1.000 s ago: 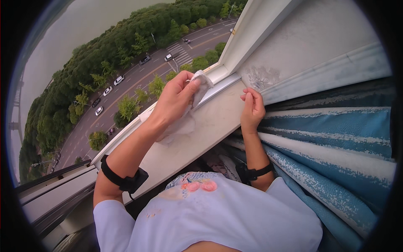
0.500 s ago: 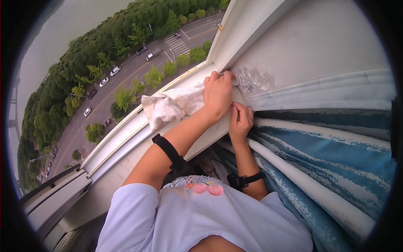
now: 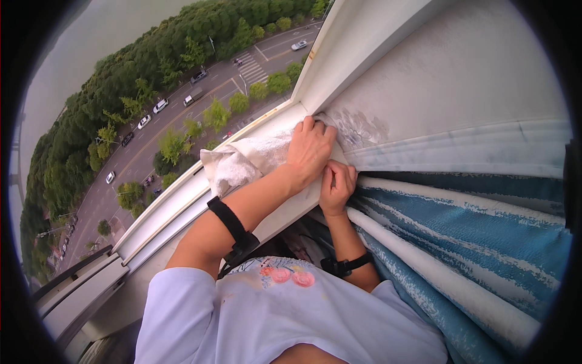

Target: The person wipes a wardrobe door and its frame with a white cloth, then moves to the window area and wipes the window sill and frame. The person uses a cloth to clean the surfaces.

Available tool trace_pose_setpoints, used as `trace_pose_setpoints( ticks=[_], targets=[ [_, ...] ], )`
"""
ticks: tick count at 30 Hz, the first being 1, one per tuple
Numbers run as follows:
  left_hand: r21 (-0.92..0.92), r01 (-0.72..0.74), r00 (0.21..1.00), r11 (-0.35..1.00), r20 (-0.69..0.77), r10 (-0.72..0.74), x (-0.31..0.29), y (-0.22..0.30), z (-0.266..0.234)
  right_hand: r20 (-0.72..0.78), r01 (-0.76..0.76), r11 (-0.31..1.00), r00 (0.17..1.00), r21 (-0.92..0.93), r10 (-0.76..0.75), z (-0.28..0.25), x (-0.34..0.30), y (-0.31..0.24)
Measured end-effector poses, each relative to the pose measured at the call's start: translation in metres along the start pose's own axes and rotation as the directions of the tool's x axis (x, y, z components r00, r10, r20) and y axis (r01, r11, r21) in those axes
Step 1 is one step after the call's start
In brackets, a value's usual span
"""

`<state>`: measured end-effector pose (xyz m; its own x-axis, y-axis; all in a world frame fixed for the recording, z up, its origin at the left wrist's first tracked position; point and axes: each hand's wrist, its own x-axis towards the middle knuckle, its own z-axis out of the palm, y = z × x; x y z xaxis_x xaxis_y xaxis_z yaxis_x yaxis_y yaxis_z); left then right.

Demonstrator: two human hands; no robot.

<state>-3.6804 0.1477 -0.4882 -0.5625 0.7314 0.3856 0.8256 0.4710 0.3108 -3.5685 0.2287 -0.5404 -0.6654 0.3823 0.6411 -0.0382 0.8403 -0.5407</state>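
A whitish terry cloth (image 3: 233, 167) lies bunched along the window sill and track. My left hand (image 3: 310, 148) is closed over the cloth's right end, close to the corner where the frame meets the wall; its fingertips are partly hidden. Just below and to the right, my right hand (image 3: 337, 187) is at the inner edge of the sill (image 3: 301, 203). Its fingers are curled and pressed together, and whatever is between them cannot be made out. Each forearm wears a black strap.
Blue and white curtains (image 3: 479, 230) hang at the right, against my right arm. A pale wall (image 3: 473, 79) with a grey floral patch (image 3: 362, 128) rises beyond my hands. The white window frame (image 3: 339, 51) borders an opening high above a road (image 3: 167, 118) with cars and trees.
Both hands have shifted slightly left and down in the picture, as has the whole view. The left hand stays on the cloth; the right stays curled beside it.
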Motion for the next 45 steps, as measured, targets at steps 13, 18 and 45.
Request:
trace_pose_setpoints(
  ticks=[13, 18, 45],
  targets=[
    [0.139, 0.031, 0.973, 0.99, 0.223, -0.062, -0.155, -0.054, -0.123, 0.047, 0.001, 1.0, 0.999, -0.01, -0.001, 0.001, -0.002, -0.001],
    [0.106, 0.07, 0.951, 0.992, 0.293, -0.099, -0.227, -0.074, -0.154, 0.046, -0.045, 0.999, 0.998, 0.015, 0.044, 0.003, -0.003, -0.004],
    [0.223, 0.136, 0.986, 0.965, -0.12, -0.111, -0.151, -0.052, -0.06, 0.081, -0.145, 0.987, 0.987, 0.07, 0.14, 0.007, -0.018, 0.006]
  ],
)
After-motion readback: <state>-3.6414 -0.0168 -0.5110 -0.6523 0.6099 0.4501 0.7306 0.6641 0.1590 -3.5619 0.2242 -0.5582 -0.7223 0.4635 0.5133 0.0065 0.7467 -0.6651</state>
